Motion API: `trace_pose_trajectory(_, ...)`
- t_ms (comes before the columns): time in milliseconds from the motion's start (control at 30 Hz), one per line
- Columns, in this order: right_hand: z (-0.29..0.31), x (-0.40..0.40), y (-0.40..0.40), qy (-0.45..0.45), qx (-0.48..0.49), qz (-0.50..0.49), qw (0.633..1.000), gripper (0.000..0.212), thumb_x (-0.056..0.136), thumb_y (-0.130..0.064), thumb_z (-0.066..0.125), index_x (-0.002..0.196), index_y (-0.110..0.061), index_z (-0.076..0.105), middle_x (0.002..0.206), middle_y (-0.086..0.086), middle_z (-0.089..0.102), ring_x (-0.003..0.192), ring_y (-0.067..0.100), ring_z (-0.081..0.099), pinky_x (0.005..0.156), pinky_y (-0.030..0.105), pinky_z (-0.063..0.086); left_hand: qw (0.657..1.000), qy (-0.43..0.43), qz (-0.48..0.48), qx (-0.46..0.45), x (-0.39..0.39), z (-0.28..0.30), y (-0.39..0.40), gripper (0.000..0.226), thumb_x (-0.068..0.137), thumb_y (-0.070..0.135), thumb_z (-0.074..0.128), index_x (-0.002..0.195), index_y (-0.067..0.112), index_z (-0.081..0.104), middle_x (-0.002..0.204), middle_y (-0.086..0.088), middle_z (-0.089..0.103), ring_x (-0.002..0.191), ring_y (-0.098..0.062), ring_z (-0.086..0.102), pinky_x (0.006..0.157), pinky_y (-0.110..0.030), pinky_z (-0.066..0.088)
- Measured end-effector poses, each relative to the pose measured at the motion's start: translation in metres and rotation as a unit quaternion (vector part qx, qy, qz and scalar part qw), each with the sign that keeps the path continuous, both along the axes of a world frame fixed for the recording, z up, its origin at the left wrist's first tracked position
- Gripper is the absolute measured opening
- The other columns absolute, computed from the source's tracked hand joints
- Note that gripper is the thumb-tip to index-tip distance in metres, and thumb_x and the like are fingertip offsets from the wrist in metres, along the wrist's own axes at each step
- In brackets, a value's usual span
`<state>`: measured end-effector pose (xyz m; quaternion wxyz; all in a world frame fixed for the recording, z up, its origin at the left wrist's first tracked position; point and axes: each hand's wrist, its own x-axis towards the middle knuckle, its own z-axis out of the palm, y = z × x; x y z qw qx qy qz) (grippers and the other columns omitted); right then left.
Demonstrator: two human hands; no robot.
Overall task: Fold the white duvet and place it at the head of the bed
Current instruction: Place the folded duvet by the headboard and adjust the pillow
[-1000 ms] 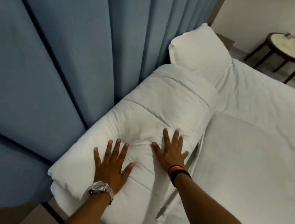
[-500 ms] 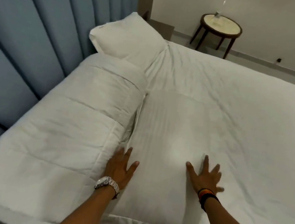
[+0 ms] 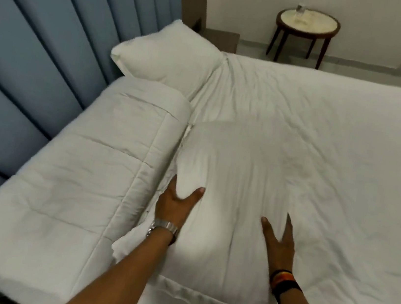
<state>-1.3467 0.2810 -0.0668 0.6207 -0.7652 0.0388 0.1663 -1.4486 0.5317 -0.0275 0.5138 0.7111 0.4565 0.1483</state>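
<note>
The white duvet (image 3: 75,173) lies folded into a long thick band along the blue padded headboard (image 3: 28,50), at the head of the bed (image 3: 349,147). Beside it on the sheet rests a white striped pillow (image 3: 237,172). My left hand (image 3: 176,205) clasps the pillow's left edge next to the duvet, thumb on top and fingers tucked under. At the pillow's right side my right hand (image 3: 279,240) has its thumb and one finger showing, while the other fingers are sunk into the fabric.
A second white pillow (image 3: 166,57) leans against the headboard just beyond the duvet. A round dark-legged side table (image 3: 307,25) with a clear bottle (image 3: 301,3) stands by the far wall. The wrinkled sheet spreads to the right.
Both hands left the top of the folded duvet and moved right onto the striped pillow. From lying flat on it, they now clasp its two sides. The view swung right.
</note>
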Motion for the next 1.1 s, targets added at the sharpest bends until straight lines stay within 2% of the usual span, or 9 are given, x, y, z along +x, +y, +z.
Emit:
trace_pose_trajectory(133,0.061,0.014,0.018,-0.087,0.006,-0.031,0.996,0.07,0.097,-0.042,0.071,0.159,-0.036,0.039,0.162,-0.007,0.042,0.148,0.019,0.042,0.122,0.032,0.029,0.991,-0.072,-0.033,0.108,0.032,0.083,0.008,0.082,0.066,0.072,0.079,0.138,0.04,0.061,0.113,0.026,0.073,0.106,0.002,0.07,0.093,-0.023,0.058)
trace_pose_trajectory(267,0.115,0.0,0.05,-0.133,0.057,-0.049,0.988,0.065,0.1,-0.033,0.069,0.159,-0.033,0.043,0.164,-0.007,0.041,0.149,0.016,0.04,0.125,0.036,0.028,0.976,-0.111,-0.054,0.182,0.025,0.158,0.04,0.086,0.069,0.073,0.077,0.144,0.037,0.058,0.125,0.013,0.074,0.113,-0.006,0.069,0.095,-0.024,0.056)
trace_pose_trajectory(367,0.152,-0.027,0.093,-0.157,0.094,-0.051,0.982,0.067,0.098,-0.035,0.071,0.159,-0.033,0.042,0.162,-0.01,0.041,0.147,0.013,0.04,0.126,0.039,0.029,0.96,-0.137,-0.053,0.237,-0.008,0.205,0.079,0.081,0.07,0.074,0.076,0.142,0.04,0.058,0.127,0.015,0.073,0.113,-0.005,0.067,0.089,-0.018,0.051)
trace_pose_trajectory(533,0.2,-0.096,0.188,-0.191,0.138,-0.022,0.972,0.078,0.087,-0.058,0.076,0.156,-0.045,0.042,0.151,-0.022,0.043,0.135,0.0,0.04,0.116,0.024,0.028,0.957,-0.128,-0.01,0.259,-0.092,0.251,0.174,0.084,0.068,0.08,0.07,0.142,0.043,0.058,0.124,0.017,0.072,0.108,-0.005,0.065,0.084,-0.019,0.046)
trace_pose_trajectory(633,0.194,-0.152,0.254,-0.188,0.089,-0.006,0.978,0.079,0.086,-0.062,0.077,0.154,-0.053,0.038,0.151,-0.013,0.048,0.138,0.01,0.044,0.113,0.022,0.028,0.957,-0.062,0.008,0.282,-0.153,0.245,0.242,0.082,0.072,0.086,0.062,0.144,0.047,0.052,0.126,0.012,0.072,0.111,-0.015,0.067,0.084,-0.027,0.049)
trace_pose_trajectory(700,0.174,-0.192,0.297,-0.13,0.012,0.03,0.991,0.081,0.086,-0.068,0.071,0.155,-0.058,0.031,0.156,0.004,0.05,0.142,0.028,0.046,0.115,0.034,0.037,0.953,0.083,0.002,0.291,-0.19,0.222,0.286,0.088,0.078,0.093,0.044,0.153,0.047,0.04,0.143,0.0,0.063,0.127,-0.029,0.06,0.098,-0.04,0.051)
trace_pose_trajectory(800,0.129,-0.244,0.342,0.013,-0.101,0.149,0.984,0.086,0.087,-0.081,0.052,0.157,-0.064,0.006,0.168,0.022,0.024,0.151,0.042,0.031,0.122,0.049,0.033,0.931,0.28,-0.068,0.224,-0.236,0.162,0.319,0.095,0.084,0.094,0.022,0.164,0.044,0.012,0.173,-0.011,0.014,0.158,-0.036,0.015,0.127,-0.053,0.016)
trace_pose_trajectory(967,0.099,-0.264,0.383,-0.15,-0.268,0.197,0.931,0.089,0.078,-0.097,0.015,0.153,-0.064,-0.021,0.172,-0.005,-0.028,0.161,0.026,-0.014,0.121,0.069,0.016,0.911,0.259,-0.134,0.291,-0.269,0.062,0.311,0.085,0.087,0.087,0.003,0.154,0.047,-0.031,0.171,0.0,-0.028,0.159,-0.024,-0.021,0.128,-0.053,-0.012)
trace_pose_trajectory(1100,0.108,-0.241,0.381,-0.122,-0.306,0.306,0.893,0.088,0.089,-0.089,0.034,0.161,-0.057,-0.007,0.17,-0.013,-0.029,0.16,0.026,-0.022,0.122,0.07,0.009,0.941,0.174,-0.129,0.259,-0.245,0.079,0.314,0.084,0.09,0.085,0.003,0.154,0.045,-0.031,0.171,-0.002,-0.028,0.159,-0.028,-0.023,0.126,-0.057,-0.014)
